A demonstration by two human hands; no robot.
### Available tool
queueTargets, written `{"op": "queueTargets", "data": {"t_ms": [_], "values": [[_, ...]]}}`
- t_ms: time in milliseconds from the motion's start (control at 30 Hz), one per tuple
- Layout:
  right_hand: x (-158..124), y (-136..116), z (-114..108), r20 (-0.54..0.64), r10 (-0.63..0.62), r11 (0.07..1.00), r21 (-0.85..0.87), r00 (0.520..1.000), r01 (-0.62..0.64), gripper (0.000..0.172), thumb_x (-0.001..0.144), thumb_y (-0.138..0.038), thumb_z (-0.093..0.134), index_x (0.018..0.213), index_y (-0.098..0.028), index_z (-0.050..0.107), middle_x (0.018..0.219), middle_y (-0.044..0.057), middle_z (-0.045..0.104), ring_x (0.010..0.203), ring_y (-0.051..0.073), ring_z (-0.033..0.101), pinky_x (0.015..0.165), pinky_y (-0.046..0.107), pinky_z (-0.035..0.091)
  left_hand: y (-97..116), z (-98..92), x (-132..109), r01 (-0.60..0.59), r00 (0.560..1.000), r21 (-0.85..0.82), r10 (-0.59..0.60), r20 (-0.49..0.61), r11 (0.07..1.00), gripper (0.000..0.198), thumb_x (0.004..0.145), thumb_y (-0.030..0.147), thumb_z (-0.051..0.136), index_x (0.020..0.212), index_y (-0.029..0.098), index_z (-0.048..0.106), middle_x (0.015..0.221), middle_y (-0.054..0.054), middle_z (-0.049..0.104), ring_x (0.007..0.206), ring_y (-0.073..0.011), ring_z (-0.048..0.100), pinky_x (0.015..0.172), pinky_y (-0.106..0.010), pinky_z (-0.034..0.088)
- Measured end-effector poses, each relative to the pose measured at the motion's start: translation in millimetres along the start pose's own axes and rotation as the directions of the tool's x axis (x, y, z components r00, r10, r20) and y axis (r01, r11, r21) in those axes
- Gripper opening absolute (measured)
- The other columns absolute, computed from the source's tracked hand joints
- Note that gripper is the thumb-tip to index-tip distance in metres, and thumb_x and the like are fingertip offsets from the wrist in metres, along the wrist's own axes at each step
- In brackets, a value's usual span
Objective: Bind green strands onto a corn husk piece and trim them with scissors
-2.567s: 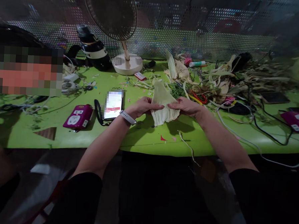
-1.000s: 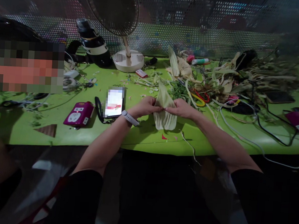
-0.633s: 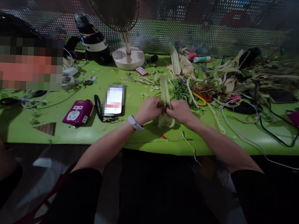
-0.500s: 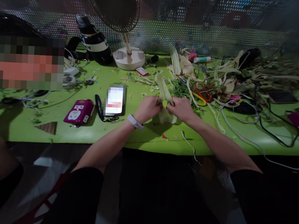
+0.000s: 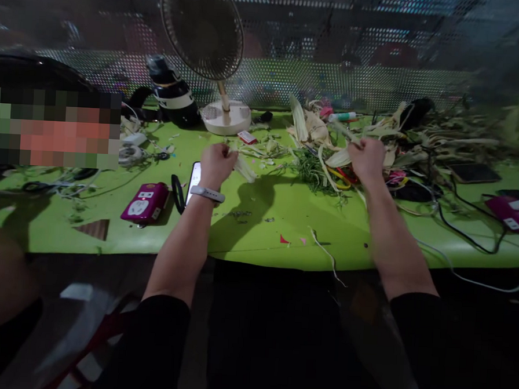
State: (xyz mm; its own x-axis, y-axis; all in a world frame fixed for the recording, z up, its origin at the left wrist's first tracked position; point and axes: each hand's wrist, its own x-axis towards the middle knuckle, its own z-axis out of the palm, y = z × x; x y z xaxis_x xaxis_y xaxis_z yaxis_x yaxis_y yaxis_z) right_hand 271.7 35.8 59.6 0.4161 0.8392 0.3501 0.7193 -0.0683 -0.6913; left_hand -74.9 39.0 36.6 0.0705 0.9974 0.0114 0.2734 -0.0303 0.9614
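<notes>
My left hand point(image 5: 216, 168), with a pale watch band on its wrist, is above the table next to a lit phone point(image 5: 194, 179) that it partly covers. Its fingers are closed on a strip of corn husk point(image 5: 245, 170), which hangs out to the right. Farther right, my right hand point(image 5: 369, 161) is closed on another pale piece of corn husk point(image 5: 340, 157) at the near edge of the plant heap. Green leafy stems point(image 5: 312, 171) lie beside it, with the yellow and red handles point(image 5: 342, 177) of some tool partly hidden there.
A white fan point(image 5: 226, 117) and a dark bottle point(image 5: 177, 100) stand at the back. A purple power socket point(image 5: 145, 203) sits left. Dried husks and stems point(image 5: 458, 138) cover the right side among cables. A co-worker's arm point(image 5: 0, 274) is at the left edge.
My hands were together on one husk; now they are far apart, each with a piece. The left hand moved left over the phone, the right hand moved right and away from me.
</notes>
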Motion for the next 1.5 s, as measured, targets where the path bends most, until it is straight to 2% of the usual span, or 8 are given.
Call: {"op": "queueTargets", "data": {"t_ms": [67, 300, 367, 433, 500, 633, 1167, 1500], "values": [[9.1, 4.9, -7.8, -0.023, 0.131, 0.972, 0.201, 0.991, -0.123, 0.017, 0.073, -0.013, 0.063, 0.062, -0.018, 0.052, 0.061, 0.004, 0.056, 0.079, 0.021, 0.06, 0.072, 0.033, 0.047, 2.9, 2.2, -1.9, 0.104, 0.984, -0.079, -0.114, -0.138, 0.991, 0.012, 0.076, 0.021, 0.069, 0.071, 0.02, 0.058, 0.061, 0.002, 0.06, 0.06, -0.01, 0.052, 0.061, -0.026, 0.042], [-15.5, -13.2, 3.8, 0.498, 0.026, 0.659, 0.643, 0.867, -0.39, 0.023, 0.063, -0.019, 0.077, 0.083, -0.018, 0.065, 0.077, 0.002, 0.071, 0.075, 0.018, 0.068, 0.069, 0.033, 0.06, 6.2, 62.2, -27.1, 0.346, 0.889, -0.059, -0.307, 0.339, 0.936, 0.033, 0.06, 0.039, 0.085, 0.07, 0.013, 0.067, 0.068, -0.006, 0.069, 0.059, -0.0134, 0.061, 0.058, -0.027, 0.048], [-30.8, -22.2, 10.8, 0.614, -0.068, 0.645, 0.628, 0.787, -0.435, 0.029, 0.059, -0.021, 0.083, 0.081, -0.018, 0.066, 0.078, 0.002, 0.072, 0.075, 0.018, 0.068, 0.073, 0.034, 0.06, 9.4, 70.6, -34.9, 0.265, 0.881, 0.102, -0.284, 0.379, 0.959, 0.041, 0.064, 0.052, 0.08, 0.066, 0.014, 0.065, 0.06, -0.004, 0.064, 0.056, -0.0139, 0.057, 0.055, -0.027, 0.044], [-46.6, -29.5, 17.6, 0.726, -0.126, 0.677, 0.562, 0.677, -0.476, 0.033, 0.056, -0.028, 0.087, 0.08, -0.017, 0.067, 0.077, 0.003, 0.073, 0.073, 0.018, 0.068, 0.072, 0.034, 0.06, 15.1, 72.7, -41.8, 0.046, 0.98, 0.19, -0.082, 0.184, 0.981, 0.046, 0.073, 0.06, 0.069, 0.067, 0.015, 0.063, 0.06, -0.003, 0.061, 0.059, -0.0133, 0.055, 0.055, -0.025, 0.04], [-61.7, -35.0, 23.8, 0.797, -0.159, 0.718, 0.498, 0.582, -0.487, 0.037, 0.054, -0.034, 0.089, 0.08, -0.016, 0.069, 0.077, 0.004, 0.073, 0.07, 0.018, 0.067, 0.069, 0.033, 0.059, 20.8, 72.9, -47.1, -0.175, 0.981, 0.207, 0.187, -0.042, 0.963, 0.044, 0.081, 0.059, 0.062, 0.073, 0.016, 0.062, 0.069, -0.003, 0.062, 0.068, -0.0125, 0.053, 0.059, -0.023, 0.038], [-82.0, -40.5, 33.0, 0.856, -0.213, 0.77, 0.444, 0.472, -0.458, 0.043, 0.05, -0.033, 0.091, 0.083, -0.014, 0.071, 0.08, 0.003, 0.074, 0.071, 0.015, 0.067, 0.07, 0.029, 0.056, 22.0, 77.2, -48.6, -0.212, 0.965, -0.034, 0.214, 0.152, 0.977, 0.041, 0.074, 0.055, 0.07, 0.069, 0.016, 0.059, 0.068, -0.001, 0.058, 0.065, -0.0098, 0.048, 0.06, -0.022, 0.038], [-73.3, -32.4, 42.9, 0.759, -0.203, 0.766, 0.517, 0.618, -0.383, 0.038, 0.053, -0.041, 0.088, 0.069, -0.018, 0.063, 0.06, -0.004, 0.063, 0.055, 0.01, 0.056, 0.054, 0.023, 0.049, 13.2, 70.0, -40.0, 0.183, 0.945, -0.299, -0.084, 0.315, 0.936, 0.031, 0.062, 0.033, 0.085, 0.07, 0.012, 0.063, 0.062, 0.001, 0.062, 0.055, -0.0075, 0.058, 0.062, -0.024, 0.053], [-77.7, -34.1, 41.2, 0.866, -0.191, 0.761, 0.428, 0.463, -0.487, 0.026, 0.065, -0.03, 0.084, 0.08, -0.016, 0.069, 0.079, 0.005, 0.074, 0.068, 0.015, 0.067, 0.066, 0.03, 0.059, 14.0, 67.4, -41.5, 0.289, 0.888, -0.27, -0.151, 0.434, 0.918, 0.03, 0.062, 0.032, 0.086, 0.077, 0.011, 0.071, 0.071, -0.003, 0.07, 0.059, -0.0082, 0.062, 0.062, -0.023, 0.054]]}}
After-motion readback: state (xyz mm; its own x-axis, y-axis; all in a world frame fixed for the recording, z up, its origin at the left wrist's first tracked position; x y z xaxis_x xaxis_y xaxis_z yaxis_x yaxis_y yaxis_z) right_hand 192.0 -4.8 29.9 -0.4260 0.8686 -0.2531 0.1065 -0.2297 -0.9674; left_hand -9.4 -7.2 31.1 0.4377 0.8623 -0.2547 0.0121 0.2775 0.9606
